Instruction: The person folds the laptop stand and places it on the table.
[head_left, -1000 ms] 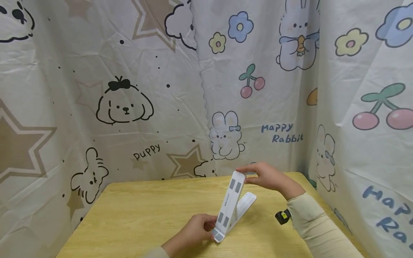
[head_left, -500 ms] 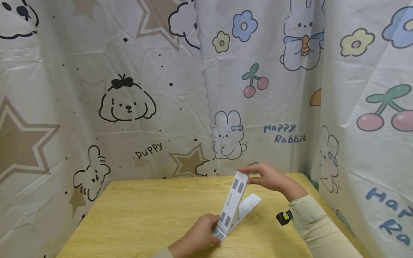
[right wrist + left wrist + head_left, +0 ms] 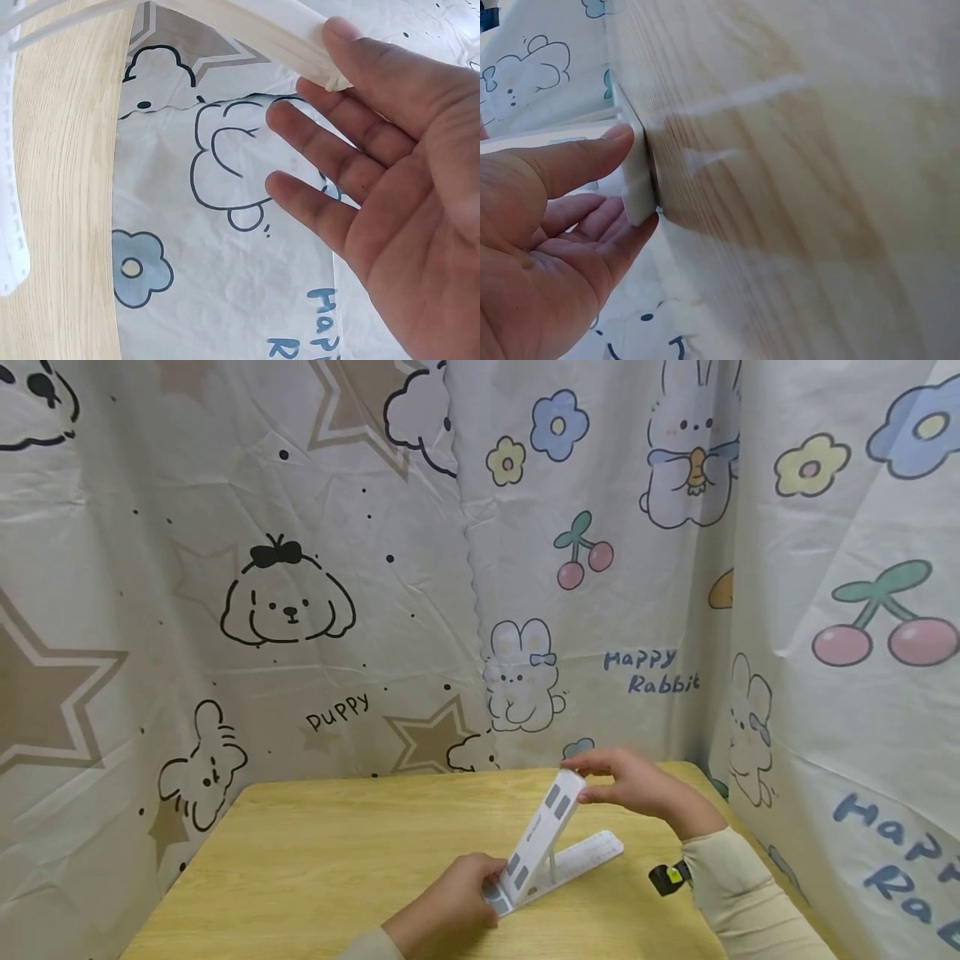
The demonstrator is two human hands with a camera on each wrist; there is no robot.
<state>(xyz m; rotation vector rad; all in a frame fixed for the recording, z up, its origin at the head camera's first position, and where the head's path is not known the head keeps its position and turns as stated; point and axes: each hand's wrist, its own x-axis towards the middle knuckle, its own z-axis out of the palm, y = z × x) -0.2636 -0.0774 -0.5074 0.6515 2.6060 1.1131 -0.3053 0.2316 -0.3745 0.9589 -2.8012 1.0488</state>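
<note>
A white folding laptop stand (image 3: 542,837) with grey pads stands unfolded in a V on the table in the head view. Its padded upper arm slants up to the right over the notched base strip (image 3: 592,853), and a thin strut links the two. My left hand (image 3: 467,893) pinches the hinged lower end, its thumb on one face and fingers on the other, as the left wrist view shows at the white end piece (image 3: 636,184). At the raised tip my right hand (image 3: 633,785) pinches the upper arm (image 3: 277,34) between thumb and forefinger, the other fingers loosely spread.
The yellow wood-grain table (image 3: 322,843) reaches back to a printed curtain (image 3: 420,568) hung close behind and along the right side. A small black device with a yellow-green patch (image 3: 667,878) sits at the right sleeve cuff (image 3: 712,852).
The stand's upper arm has leaned further down to the right, and the base strip lies flatter and further right. My right hand has moved right and slightly down with the tip.
</note>
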